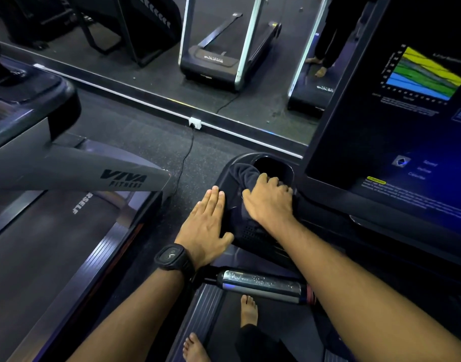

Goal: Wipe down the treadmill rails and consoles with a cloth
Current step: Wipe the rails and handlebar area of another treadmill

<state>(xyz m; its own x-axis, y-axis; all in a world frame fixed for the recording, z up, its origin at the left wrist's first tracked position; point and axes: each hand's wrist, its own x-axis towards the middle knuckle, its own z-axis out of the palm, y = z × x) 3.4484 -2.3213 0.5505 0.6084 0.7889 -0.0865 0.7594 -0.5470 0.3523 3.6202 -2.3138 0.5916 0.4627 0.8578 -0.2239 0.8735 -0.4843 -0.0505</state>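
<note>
A dark cloth (243, 173) lies bunched on the left tray of the black treadmill console (225, 176), at the edge of its cup holder (272, 165). My right hand (270, 202) presses on the cloth, its fingers curled over the bunched fabric. My left hand (206, 226) lies flat with straight fingers against the tray's left edge, a black watch on its wrist. The console's large screen (412, 121) stands to the right, showing a coloured chart. A chrome handrail grip (260, 284) runs below my forearms.
A neighbouring treadmill with a grey "VIVA FITNESS" arm (93, 173) and its belt (41, 244) fills the left. A power cable (186, 152) runs across the floor to a white socket (195, 123) under the wall mirror. My bare feet (247, 309) stand on the belt below.
</note>
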